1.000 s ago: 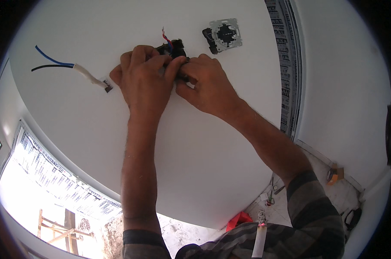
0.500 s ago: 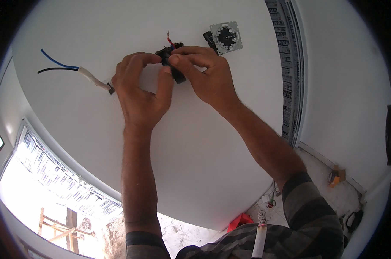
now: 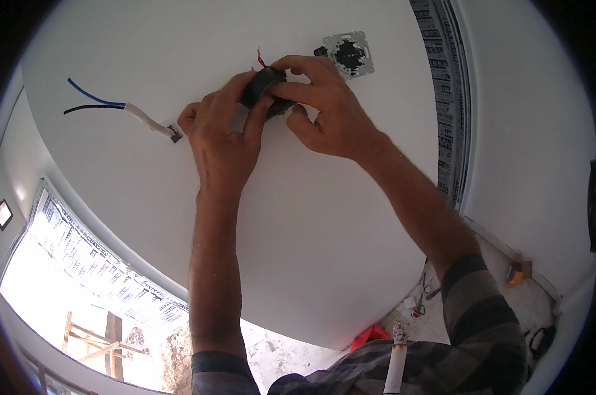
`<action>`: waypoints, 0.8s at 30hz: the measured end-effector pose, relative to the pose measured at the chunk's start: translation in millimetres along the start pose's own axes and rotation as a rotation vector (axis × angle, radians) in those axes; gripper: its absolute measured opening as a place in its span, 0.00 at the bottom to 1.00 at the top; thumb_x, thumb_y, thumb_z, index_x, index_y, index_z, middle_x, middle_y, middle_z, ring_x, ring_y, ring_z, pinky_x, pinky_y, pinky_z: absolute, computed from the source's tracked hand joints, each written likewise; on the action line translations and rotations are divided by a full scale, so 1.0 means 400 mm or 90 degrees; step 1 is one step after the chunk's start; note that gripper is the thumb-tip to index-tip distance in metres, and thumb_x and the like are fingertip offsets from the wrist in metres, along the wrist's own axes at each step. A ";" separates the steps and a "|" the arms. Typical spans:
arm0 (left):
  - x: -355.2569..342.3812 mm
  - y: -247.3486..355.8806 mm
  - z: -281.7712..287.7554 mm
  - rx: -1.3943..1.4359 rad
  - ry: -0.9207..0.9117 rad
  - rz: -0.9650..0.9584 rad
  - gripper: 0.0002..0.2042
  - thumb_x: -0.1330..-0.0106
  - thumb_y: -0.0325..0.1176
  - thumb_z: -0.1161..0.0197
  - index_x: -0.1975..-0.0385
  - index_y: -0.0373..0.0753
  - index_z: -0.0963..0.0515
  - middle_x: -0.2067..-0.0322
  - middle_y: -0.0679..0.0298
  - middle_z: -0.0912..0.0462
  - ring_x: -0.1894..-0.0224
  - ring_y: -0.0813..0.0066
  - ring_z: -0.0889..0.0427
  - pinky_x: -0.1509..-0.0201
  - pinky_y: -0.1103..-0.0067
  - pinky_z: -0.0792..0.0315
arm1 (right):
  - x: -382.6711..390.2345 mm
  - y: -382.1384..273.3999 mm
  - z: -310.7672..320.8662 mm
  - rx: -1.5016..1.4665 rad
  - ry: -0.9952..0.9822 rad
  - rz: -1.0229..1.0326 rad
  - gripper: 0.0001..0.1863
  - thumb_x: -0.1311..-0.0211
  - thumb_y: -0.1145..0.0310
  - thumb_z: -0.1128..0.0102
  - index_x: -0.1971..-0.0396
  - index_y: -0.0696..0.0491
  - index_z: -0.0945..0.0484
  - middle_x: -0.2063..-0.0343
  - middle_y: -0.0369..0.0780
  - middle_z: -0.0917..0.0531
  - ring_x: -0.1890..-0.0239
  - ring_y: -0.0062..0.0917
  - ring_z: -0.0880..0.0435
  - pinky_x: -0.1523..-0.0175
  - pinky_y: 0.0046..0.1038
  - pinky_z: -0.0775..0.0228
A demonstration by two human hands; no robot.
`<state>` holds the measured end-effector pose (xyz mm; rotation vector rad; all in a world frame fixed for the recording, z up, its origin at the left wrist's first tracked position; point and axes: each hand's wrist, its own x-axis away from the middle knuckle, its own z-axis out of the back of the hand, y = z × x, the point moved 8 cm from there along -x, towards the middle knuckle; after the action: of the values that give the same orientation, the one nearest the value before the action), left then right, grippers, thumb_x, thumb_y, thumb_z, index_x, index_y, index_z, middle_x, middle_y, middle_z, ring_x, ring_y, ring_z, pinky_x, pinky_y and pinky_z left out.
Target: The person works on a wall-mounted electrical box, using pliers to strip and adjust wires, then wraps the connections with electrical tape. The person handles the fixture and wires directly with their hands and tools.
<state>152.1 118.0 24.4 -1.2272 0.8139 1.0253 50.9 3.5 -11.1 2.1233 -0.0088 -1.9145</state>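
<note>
Against the white wall (image 3: 311, 230), a black round wall box (image 3: 258, 87) is pinched by my left hand (image 3: 224, 135), thumb and fingers on its rim. My right hand (image 3: 331, 108) has its fingers on the same box from the other side, its thumb held a little apart. Thin red wires (image 3: 261, 59) stick up behind the box. Part of the box and the wall behind it are hidden by my fingers. Right of my right hand, a socket insert with a grey metal frame (image 3: 348, 54) sits on the wall.
A white cable (image 3: 147, 120) with blue and black wires bared leaves a small wall opening on the left. A film-covered window frame (image 3: 107, 270) lies lower left, another frame strip (image 3: 446, 112) at right. Below are a lit cigarette (image 3: 395, 362), a red item (image 3: 369, 337) and an orange box (image 3: 518, 271).
The black box has turned in my hands, so its curved side now shows. My right thumb has come away from it and dropped lower. The view has shifted slightly.
</note>
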 end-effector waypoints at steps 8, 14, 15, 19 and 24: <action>0.002 -0.002 -0.005 0.065 0.021 0.021 0.23 0.38 0.32 0.27 0.44 0.42 0.26 0.56 0.65 0.12 0.50 0.68 0.16 0.38 0.69 0.44 | 0.011 0.023 -0.002 0.156 0.008 0.060 0.20 0.48 0.82 0.35 0.55 0.49 0.14 0.59 0.37 0.17 0.54 0.35 0.18 0.49 0.36 0.24; 0.001 0.025 -0.033 -0.128 -0.046 0.015 0.08 0.39 0.29 0.29 0.61 0.43 0.14 0.52 0.70 0.16 0.43 0.67 0.23 0.36 0.65 0.43 | 0.032 0.053 0.007 0.176 0.023 0.028 0.16 0.48 0.79 0.33 0.59 0.49 0.14 0.70 0.35 0.19 0.63 0.33 0.19 0.56 0.35 0.26; -0.001 0.029 -0.036 -0.148 -0.055 0.018 0.07 0.39 0.30 0.29 0.62 0.44 0.13 0.51 0.70 0.16 0.42 0.67 0.24 0.36 0.65 0.43 | 0.031 0.054 0.005 0.181 0.011 0.017 0.15 0.48 0.78 0.33 0.59 0.49 0.14 0.70 0.35 0.19 0.63 0.32 0.19 0.57 0.35 0.26; -0.002 0.028 -0.048 -0.221 -0.079 0.017 0.05 0.39 0.33 0.27 0.65 0.46 0.12 0.49 0.72 0.19 0.41 0.66 0.26 0.37 0.65 0.42 | 0.036 0.035 0.005 0.229 -0.033 -0.009 0.11 0.47 0.74 0.32 0.62 0.49 0.15 0.71 0.36 0.21 0.64 0.33 0.20 0.57 0.37 0.28; 0.001 0.027 -0.056 -0.266 -0.067 -0.006 0.05 0.38 0.36 0.27 0.64 0.48 0.12 0.49 0.72 0.20 0.42 0.67 0.26 0.38 0.65 0.41 | 0.050 0.010 -0.008 0.234 -0.088 -0.040 0.07 0.46 0.68 0.32 0.67 0.49 0.16 0.69 0.36 0.20 0.62 0.35 0.21 0.56 0.39 0.29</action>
<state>142.9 96.4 16.4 -1.5101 0.5244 1.2834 57.1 -3.5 -29.4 2.2264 -0.3521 -2.2363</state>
